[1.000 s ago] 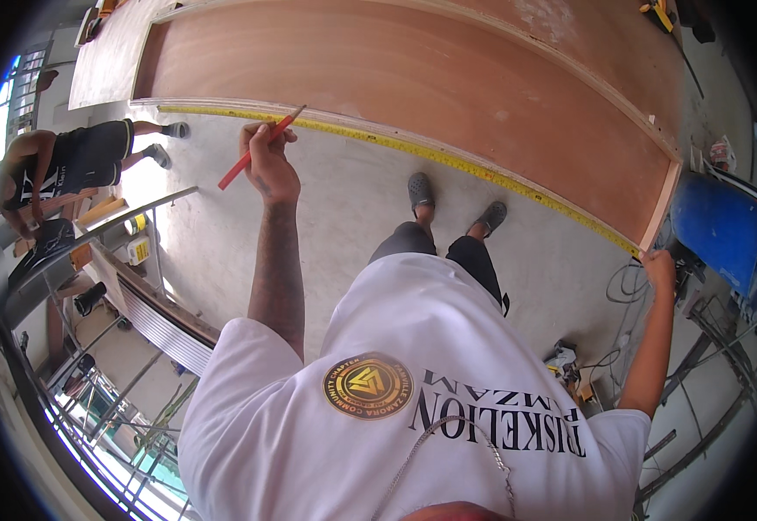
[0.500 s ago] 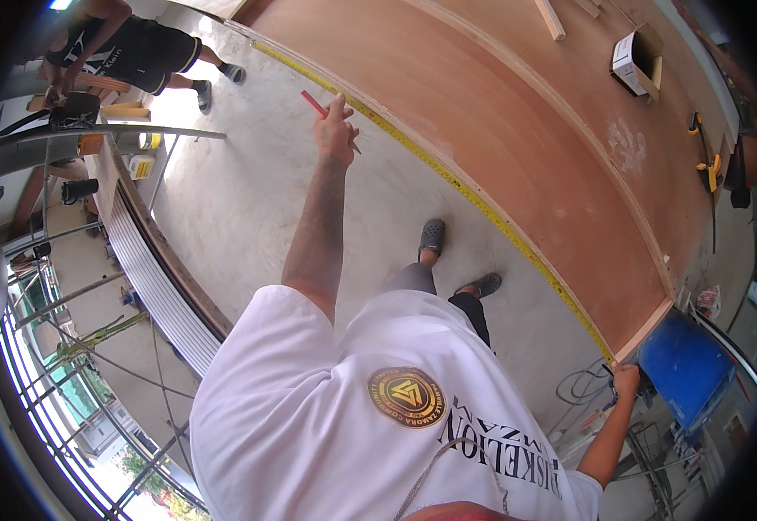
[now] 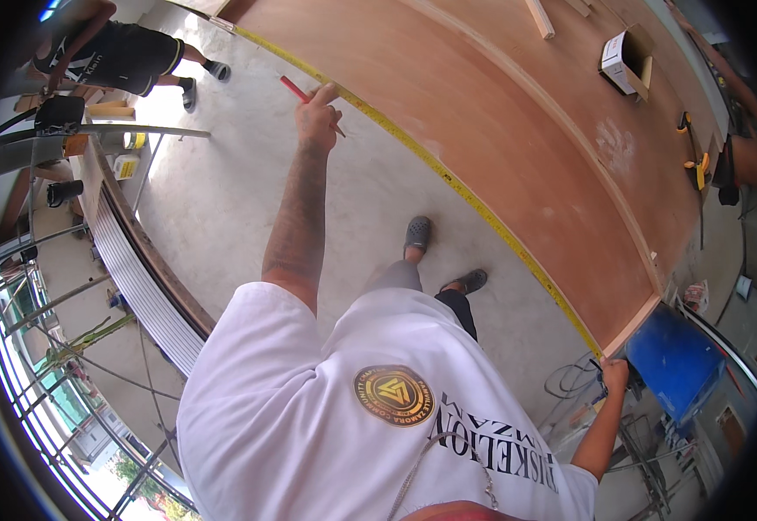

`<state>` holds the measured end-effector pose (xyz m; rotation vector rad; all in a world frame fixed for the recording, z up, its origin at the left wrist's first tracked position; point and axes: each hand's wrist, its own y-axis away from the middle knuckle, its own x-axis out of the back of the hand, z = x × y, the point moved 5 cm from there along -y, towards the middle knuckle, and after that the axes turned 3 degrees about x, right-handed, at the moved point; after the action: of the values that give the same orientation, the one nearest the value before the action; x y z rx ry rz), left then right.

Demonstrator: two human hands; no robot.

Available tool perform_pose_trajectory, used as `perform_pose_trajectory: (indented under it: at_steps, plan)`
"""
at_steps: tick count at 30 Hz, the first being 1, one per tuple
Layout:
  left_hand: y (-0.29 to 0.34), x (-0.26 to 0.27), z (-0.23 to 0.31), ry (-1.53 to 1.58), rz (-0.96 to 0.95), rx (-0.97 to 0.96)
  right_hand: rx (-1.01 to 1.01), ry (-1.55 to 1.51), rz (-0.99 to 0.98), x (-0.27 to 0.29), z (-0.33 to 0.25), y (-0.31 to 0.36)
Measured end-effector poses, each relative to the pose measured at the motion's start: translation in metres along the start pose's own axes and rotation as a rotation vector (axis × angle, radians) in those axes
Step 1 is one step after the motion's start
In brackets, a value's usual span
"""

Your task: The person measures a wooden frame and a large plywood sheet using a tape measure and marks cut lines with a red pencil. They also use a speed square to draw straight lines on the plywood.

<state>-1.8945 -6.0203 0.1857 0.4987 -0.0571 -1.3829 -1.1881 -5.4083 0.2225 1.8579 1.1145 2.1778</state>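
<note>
A yellow tape measure [image 3: 448,178] is stretched along the near edge of a brown plywood panel [image 3: 517,195] framed with wooden strips. In my left hand [image 3: 317,122] is a red pencil [image 3: 292,88], pointing down to the right, and the fingers reach the tape near its far left part. My right hand [image 3: 614,373] is closed at the near right corner of the panel, gripping the tape's end there. What exactly lies under those right fingers is partly hidden.
On the panel lie an open cardboard box [image 3: 623,62], a yellow-black clamp [image 3: 698,169] and a wood strip [image 3: 540,17]. A blue container [image 3: 669,352] stands beside the right corner. Another person [image 3: 118,56] stands at far left, near ribbed panels [image 3: 139,269] and metal scaffolding [image 3: 57,304].
The whole view has shifted slightly, so the panel and both hands sit a little further left. My hands keep their holds on the pencil and the tape.
</note>
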Motion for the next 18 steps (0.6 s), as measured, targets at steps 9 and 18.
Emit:
perform_pose_trajectory:
  at_steps: [9, 18]
  plan:
    - [-0.007, 0.004, -0.007, -0.025, 0.118, 0.033, -0.011, 0.021, 0.038, -0.002, -0.004, -0.005]
    - [0.018, 0.009, 0.021, 0.032, 0.286, -0.056, -0.018, 0.038, 0.031, 0.0, -0.004, -0.015]
